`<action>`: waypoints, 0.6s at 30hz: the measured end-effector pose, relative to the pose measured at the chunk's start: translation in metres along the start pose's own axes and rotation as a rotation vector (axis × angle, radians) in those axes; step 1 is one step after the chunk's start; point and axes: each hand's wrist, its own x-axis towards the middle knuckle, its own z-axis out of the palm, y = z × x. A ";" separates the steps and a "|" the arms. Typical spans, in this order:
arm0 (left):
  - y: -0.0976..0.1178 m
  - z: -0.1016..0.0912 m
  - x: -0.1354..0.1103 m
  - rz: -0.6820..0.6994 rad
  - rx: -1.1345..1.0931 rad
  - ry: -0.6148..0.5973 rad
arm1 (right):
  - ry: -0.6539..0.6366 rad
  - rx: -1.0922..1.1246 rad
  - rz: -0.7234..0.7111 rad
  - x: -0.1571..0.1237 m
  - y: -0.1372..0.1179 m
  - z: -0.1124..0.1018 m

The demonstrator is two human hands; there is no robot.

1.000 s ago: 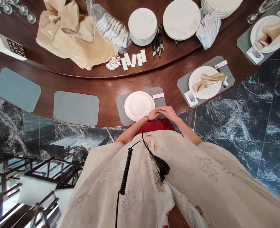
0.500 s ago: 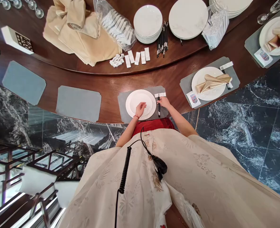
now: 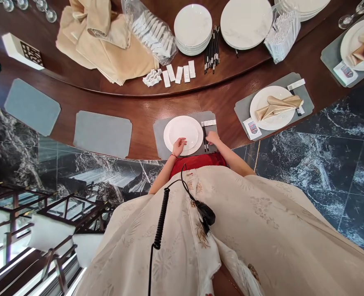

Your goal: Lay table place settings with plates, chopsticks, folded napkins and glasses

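Note:
A white plate sits on a grey placemat at the table's near edge. My left hand rests on the plate's near rim, fingers loosely curled with nothing visible in them. Black chopsticks lie to the right of the plate, their tips on a white rest. My right hand lies beside the chopsticks' near end, fingers curled and touching them.
A set place with plate and folded napkin lies to the right. Two bare grey placemats lie to the left. On the raised centre stand stacked plates, loose chopsticks, white rests and beige napkins.
Both hands, joined over the mat a second ago, separated. The chopsticks now lie beside the plate on the rest, and my right hand has slid back toward their near end.

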 end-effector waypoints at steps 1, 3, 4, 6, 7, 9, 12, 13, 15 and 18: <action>-0.001 0.000 0.001 0.003 0.005 -0.004 | -0.014 -0.044 0.006 -0.007 0.000 0.007; -0.003 0.001 0.003 0.006 0.014 -0.005 | 0.036 -0.117 -0.002 -0.020 -0.002 0.019; -0.004 0.001 0.004 0.006 0.016 -0.005 | 0.074 -0.141 -0.007 -0.025 -0.003 0.024; -0.005 0.002 0.005 0.002 0.014 -0.011 | 0.112 -0.157 0.002 -0.031 -0.007 0.030; -0.006 0.002 0.005 -0.001 0.012 -0.016 | 0.109 -0.150 0.011 -0.032 -0.009 0.032; -0.006 0.003 0.005 -0.010 0.009 -0.023 | 0.097 -0.125 0.029 -0.031 -0.012 0.032; -0.005 0.004 0.003 -0.023 0.001 -0.007 | 0.095 -0.109 0.037 -0.029 -0.013 0.032; -0.003 0.004 0.002 -0.029 -0.004 0.002 | 0.095 -0.109 0.036 -0.028 -0.013 0.032; -0.001 0.004 0.000 -0.040 -0.013 0.020 | 0.093 -0.106 0.036 -0.027 -0.014 0.033; 0.004 0.003 -0.002 -0.048 -0.023 0.027 | 0.095 -0.102 0.056 -0.024 -0.015 0.035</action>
